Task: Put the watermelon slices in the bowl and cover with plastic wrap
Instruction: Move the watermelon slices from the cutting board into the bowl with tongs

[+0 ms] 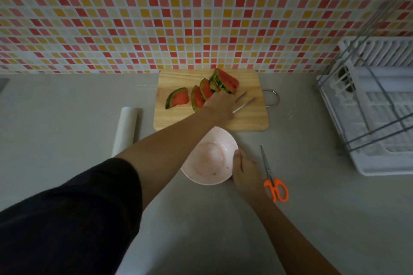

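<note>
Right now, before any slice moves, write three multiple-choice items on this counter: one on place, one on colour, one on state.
1. The watermelon slices lie: A on the bare counter; B on the wooden cutting board; C in the dish rack.
2. The scissors' handles are: A orange; B blue; C black.
3. The pink bowl is: A wrapped; B without slices; C overturned.
Key: 1B, all sit on the board. 2A, both loops are orange. 3B, upright in the right hand's grip, only juice smears inside.
</note>
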`<act>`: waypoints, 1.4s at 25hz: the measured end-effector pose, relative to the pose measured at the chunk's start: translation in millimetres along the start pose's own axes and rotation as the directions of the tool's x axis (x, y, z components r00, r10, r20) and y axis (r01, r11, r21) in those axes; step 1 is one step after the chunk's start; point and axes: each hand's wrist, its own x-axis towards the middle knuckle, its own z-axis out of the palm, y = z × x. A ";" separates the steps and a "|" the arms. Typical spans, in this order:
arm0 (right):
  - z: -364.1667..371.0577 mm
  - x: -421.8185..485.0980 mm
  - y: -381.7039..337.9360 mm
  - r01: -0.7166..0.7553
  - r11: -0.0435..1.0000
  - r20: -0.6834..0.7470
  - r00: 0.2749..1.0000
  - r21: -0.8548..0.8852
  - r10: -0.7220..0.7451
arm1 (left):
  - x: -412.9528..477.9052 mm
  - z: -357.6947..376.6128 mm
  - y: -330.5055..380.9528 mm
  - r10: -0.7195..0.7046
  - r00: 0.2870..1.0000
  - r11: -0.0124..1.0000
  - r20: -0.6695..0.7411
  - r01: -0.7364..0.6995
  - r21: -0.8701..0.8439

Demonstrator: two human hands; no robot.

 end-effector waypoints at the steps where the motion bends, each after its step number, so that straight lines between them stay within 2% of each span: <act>1: -0.4 0.8 0.6 0.002 1.000 0.018 1.000 -0.003 -0.002 | -1.2 -2.6 -3.5 0.017 1.000 0.996 -0.026 -0.019 -0.082; 4: -1.5 1.1 1.6 -0.031 0.999 0.042 0.999 0.020 0.030 | -15.7 -19.9 -26.3 -0.009 0.989 0.914 -0.145 -0.051 -0.403; 5: -1.8 1.2 0.9 -0.040 0.999 0.046 0.998 0.035 0.039 | -23.0 -24.4 -37.0 -0.037 0.989 0.849 -0.141 -0.044 -0.526; 7: -1.3 2.3 -0.9 -0.051 0.997 0.050 0.998 0.052 0.048 | -38.7 -28.5 -55.4 -0.082 0.995 0.636 -0.055 0.010 -0.772; 8: -0.4 3.2 -1.7 -0.056 0.997 0.048 0.997 0.057 0.053 | -44.3 -27.1 -63.2 -0.103 0.995 0.537 -0.006 0.051 -0.842; 9: 0.6 4.0 -2.2 -0.062 0.996 0.042 0.997 0.059 0.060 | -46.9 -24.3 -70.4 -0.126 0.991 0.490 0.041 0.098 -0.866; 14: 3.1 5.1 -3.2 -0.112 0.988 0.043 0.993 0.107 0.108 | -40.9 -14.9 -82.2 -0.213 0.964 0.423 0.159 0.237 -0.874; 18: 3.4 6.6 -2.6 -0.122 0.988 0.041 0.992 0.095 0.119 | -29.2 -14.0 -77.5 -0.290 0.937 0.482 0.194 0.318 -0.816; 24: 3.8 7.4 -1.1 -0.109 0.989 0.043 0.994 0.096 0.105 | -11.7 -14.3 -60.6 -0.388 0.903 0.479 0.182 0.367 -0.797; 27: 4.1 6.8 -0.7 -0.087 0.989 0.028 0.996 0.117 0.084 | -4.0 -14.5 -53.4 -0.436 0.877 0.428 0.200 0.398 -0.811; 31: 5.7 8.4 0.8 -0.092 0.990 0.014 0.996 0.111 0.091 | 1.0 -14.7 -54.2 -0.488 0.833 0.294 0.261 0.439 -0.849; 35: 7.9 8.7 1.5 -0.110 0.988 -0.002 0.994 0.111 0.111 | 2.9 -11.7 -55.3 -0.532 0.823 0.296 0.199 0.401 -0.867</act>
